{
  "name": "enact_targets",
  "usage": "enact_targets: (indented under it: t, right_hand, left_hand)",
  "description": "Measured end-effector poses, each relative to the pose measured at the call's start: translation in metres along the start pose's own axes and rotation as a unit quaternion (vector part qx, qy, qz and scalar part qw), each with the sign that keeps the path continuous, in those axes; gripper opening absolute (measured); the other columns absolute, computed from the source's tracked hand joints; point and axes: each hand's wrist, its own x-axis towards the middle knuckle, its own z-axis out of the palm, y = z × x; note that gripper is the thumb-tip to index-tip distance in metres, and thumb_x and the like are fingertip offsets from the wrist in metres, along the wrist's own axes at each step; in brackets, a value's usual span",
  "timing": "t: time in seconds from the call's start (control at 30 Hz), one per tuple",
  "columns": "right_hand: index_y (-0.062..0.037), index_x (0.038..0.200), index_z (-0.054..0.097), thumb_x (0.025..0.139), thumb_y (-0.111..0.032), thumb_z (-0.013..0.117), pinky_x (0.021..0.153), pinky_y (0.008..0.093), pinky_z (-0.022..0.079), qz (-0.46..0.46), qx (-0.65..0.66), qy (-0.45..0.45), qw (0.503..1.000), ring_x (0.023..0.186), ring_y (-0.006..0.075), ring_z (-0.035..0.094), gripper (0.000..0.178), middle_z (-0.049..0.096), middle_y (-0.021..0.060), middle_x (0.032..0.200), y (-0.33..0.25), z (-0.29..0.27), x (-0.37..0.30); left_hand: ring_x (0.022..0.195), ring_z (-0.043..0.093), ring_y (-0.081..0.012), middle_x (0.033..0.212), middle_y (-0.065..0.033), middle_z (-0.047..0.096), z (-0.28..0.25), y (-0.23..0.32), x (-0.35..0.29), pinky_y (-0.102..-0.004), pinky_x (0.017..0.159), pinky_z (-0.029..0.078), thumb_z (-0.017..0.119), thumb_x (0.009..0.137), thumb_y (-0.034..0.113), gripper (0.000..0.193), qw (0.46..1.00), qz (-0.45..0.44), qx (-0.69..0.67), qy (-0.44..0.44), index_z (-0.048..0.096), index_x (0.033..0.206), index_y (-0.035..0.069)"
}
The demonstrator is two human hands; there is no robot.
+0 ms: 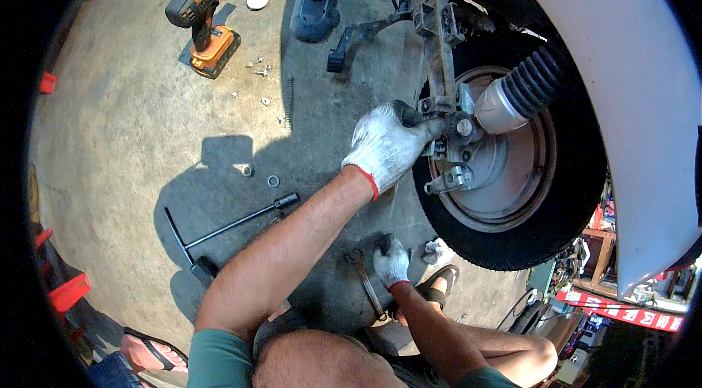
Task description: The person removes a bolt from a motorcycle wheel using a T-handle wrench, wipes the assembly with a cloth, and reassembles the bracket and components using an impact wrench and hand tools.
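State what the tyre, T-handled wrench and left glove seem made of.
Tyre: apparently rubber, matte black with a treaded edge.
T-handled wrench: probably steel; its slim shaft has a metallic sheen.
Left glove: seemingly soft knitted fabric, white, wrinkled, darkly smudged, with a red cuff; fibre unclear.

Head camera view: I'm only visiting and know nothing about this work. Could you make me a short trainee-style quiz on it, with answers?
1. What tool lies on the floor just left of the right hand?
2. The left hand is up at the wheel. True or false: that hand is bare.
3. Fill in: the power tool is black and ____.

Key: 1, a wrench; 2, false, it wears a white glove; 3, orange.
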Motion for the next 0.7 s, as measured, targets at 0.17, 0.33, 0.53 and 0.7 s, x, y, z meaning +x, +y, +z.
enact_targets:
  t: [0.17, 0.33, 0.53, 0.7]
  right_hand:
    - [-0.0003, 0.103, 0.062, 0.073, -0.012, 0.063, 0.082, 0.0428, 0.05, -0.013, 0.021, 0.013, 1.0, 0.09, 0.0384, 0.063, 0.032, 0.066, 0.0215, 0.095, 0.001, 0.002, -0.002]
    - [-0.0004, 0.095, 0.064, 0.07, -0.016, 0.065, 0.078, 0.0449, 0.05, -0.018, 0.034, 0.02, 0.999, 0.085, 0.0379, 0.063, 0.029, 0.065, 0.0202, 0.09, 0.001, 0.004, -0.001]
    - [-0.001, 0.096, 0.064, 0.071, -0.015, 0.065, 0.077, 0.0442, 0.051, -0.02, -0.024, 0.042, 0.999, 0.086, 0.0386, 0.063, 0.03, 0.065, 0.0201, 0.091, 0.0, 0.003, -0.002]
    - [-0.0021, 0.099, 0.064, 0.073, -0.014, 0.064, 0.08, 0.0439, 0.05, 0.007, 0.033, -0.017, 0.999, 0.089, 0.0381, 0.063, 0.029, 0.065, 0.0198, 0.092, -0.02, -0.011, 0.001]
  left_hand:
    - [0.079, 0.065, -0.0182, 0.088, -0.0167, 0.069, 0.006, -0.025, 0.001, -0.0321, 0.072, 0.051, 0.077, 0.075, 0.029, 0.04, 0.989, 0.05, -0.135, -0.016, 0.065, 0.096, -0.003]
    - [0.087, 0.065, -0.0235, 0.096, -0.0174, 0.068, 0.016, -0.024, -0.008, -0.0331, 0.081, 0.051, 0.077, 0.075, 0.023, 0.04, 0.996, 0.034, -0.076, 0.019, 0.063, 0.104, -0.001]
    - [0.094, 0.065, -0.033, 0.099, -0.0172, 0.068, 0.014, -0.019, -0.024, -0.0379, 0.084, 0.051, 0.074, 0.075, 0.018, 0.037, 0.993, 0.104, -0.04, 0.042, 0.061, 0.106, 0.002]
    - [0.091, 0.065, -0.0334, 0.096, -0.0186, 0.066, 0.035, -0.035, -0.016, -0.039, 0.082, 0.051, 0.069, 0.076, 0.009, 0.033, 0.979, 0.165, -0.001, 0.121, 0.059, 0.107, 0.002]
